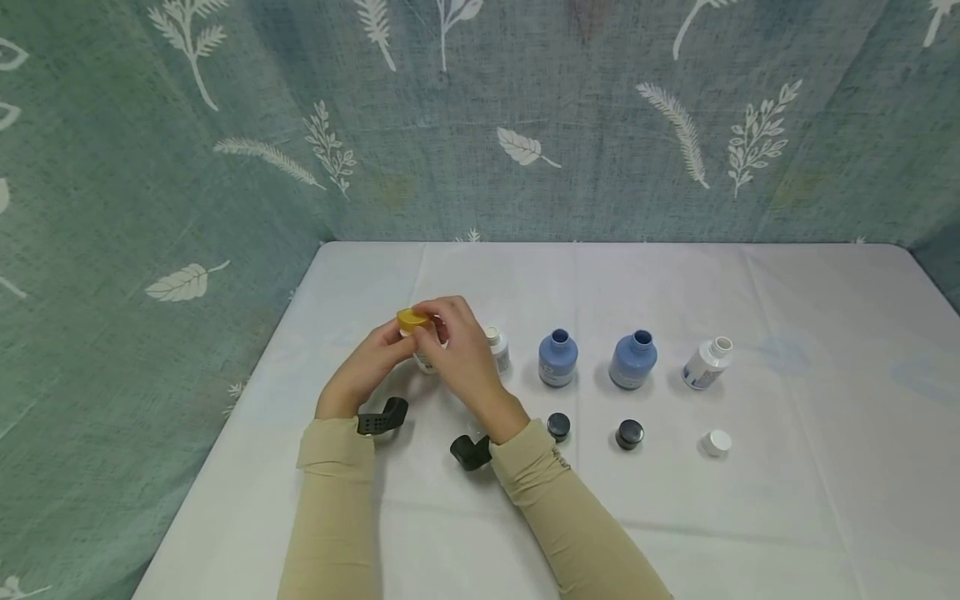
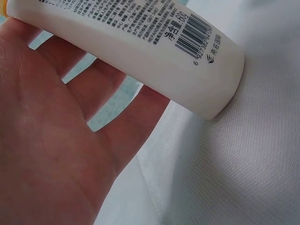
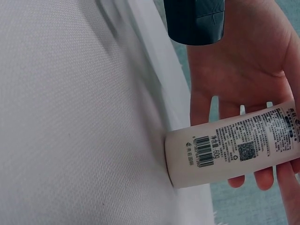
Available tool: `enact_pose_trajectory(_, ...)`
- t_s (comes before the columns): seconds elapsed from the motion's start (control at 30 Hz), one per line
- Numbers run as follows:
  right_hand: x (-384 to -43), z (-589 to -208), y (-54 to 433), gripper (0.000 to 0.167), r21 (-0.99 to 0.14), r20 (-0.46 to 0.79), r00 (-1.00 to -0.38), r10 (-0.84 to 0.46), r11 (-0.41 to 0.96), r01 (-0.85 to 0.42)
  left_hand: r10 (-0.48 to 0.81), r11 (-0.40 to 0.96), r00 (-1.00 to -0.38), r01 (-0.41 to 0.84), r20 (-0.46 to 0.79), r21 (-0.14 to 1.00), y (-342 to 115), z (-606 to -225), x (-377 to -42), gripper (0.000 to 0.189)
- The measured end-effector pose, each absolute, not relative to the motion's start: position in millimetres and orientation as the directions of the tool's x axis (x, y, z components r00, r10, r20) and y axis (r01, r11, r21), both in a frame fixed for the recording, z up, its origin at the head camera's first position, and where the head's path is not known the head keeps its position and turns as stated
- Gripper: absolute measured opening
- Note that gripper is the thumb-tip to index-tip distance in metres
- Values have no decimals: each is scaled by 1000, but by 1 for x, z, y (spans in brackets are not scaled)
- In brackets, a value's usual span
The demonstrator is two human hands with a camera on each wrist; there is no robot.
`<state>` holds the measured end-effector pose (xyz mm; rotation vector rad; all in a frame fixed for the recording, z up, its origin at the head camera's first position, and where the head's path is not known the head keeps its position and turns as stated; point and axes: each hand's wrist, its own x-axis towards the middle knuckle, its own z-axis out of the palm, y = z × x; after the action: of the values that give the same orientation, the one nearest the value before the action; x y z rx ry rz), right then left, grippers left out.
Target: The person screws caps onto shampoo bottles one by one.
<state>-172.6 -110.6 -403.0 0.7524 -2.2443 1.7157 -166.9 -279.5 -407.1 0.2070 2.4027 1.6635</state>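
A white bottle [image 1: 424, 363] with a yellow cap [image 1: 412, 319] stands at the left of the table, partly hidden by both hands. My left hand [image 1: 363, 367] holds its upper part from the left; in the left wrist view, fingers [image 2: 136, 117] lie behind the printed bottle [image 2: 154, 61]. From the right, my right hand [image 1: 468, 354] pinches at the cap with thumb and index finger. The right wrist view shows the bottle [image 3: 225, 150] with its base against the table and fingers behind it; the cap is out of that view.
Right of the hands stand a partly hidden white bottle [image 1: 497, 350], two uncapped blue bottles [image 1: 558, 360] [image 1: 633, 362] and an uncapped white bottle [image 1: 707, 364]. Nearer lie two black caps [image 1: 558, 426] [image 1: 629, 433] and a white cap [image 1: 717, 442]. A leaf-patterned curtain [image 1: 480, 192] hangs behind the table.
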Motion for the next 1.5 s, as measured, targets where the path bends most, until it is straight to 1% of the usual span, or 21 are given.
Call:
enact_pose_trajectory(0.17, -172, -402, -110, 18, -832, 466, -845, -262, 196, -519, 226, 374, -969, -4, -96, 927, -280, -407, -166, 47)
enact_pose_trajectory(0.4, -172, -400, -111, 21, -819, 486, -837, -250, 205, -536, 243, 361, -965, -5, -99, 933, -276, -400, -163, 46)
enact_pose_trajectory(0.67, -173, -400, -110, 23, -819, 483, -838, -255, 208, -535, 231, 387, -969, 8, -89, 922, -279, -408, -167, 50)
enact_pose_trajectory(0.83, -174, -400, -110, 20, -818, 488, -835, -253, 202, -539, 236, 389, -968, 13, -86, 921, -280, -408, -168, 49)
enact_pose_trajectory(1.13, -174, -403, -110, 21, -810, 497, -822, -277, 192, -554, 256, 373, -963, 19, -83, 928, -272, -387, -158, 47)
enact_pose_trajectory(1.3, -174, -403, -110, 23, -821, 481, -820, -310, 169, -545, 240, 374, -967, 8, -88, 928, -268, -382, -155, 47)
enact_pose_trajectory(1.5, -174, -403, -111, 22, -848, 440, -839, -322, 160, -506, 245, 363, -965, 6, -90, 932, -267, -382, -155, 49)
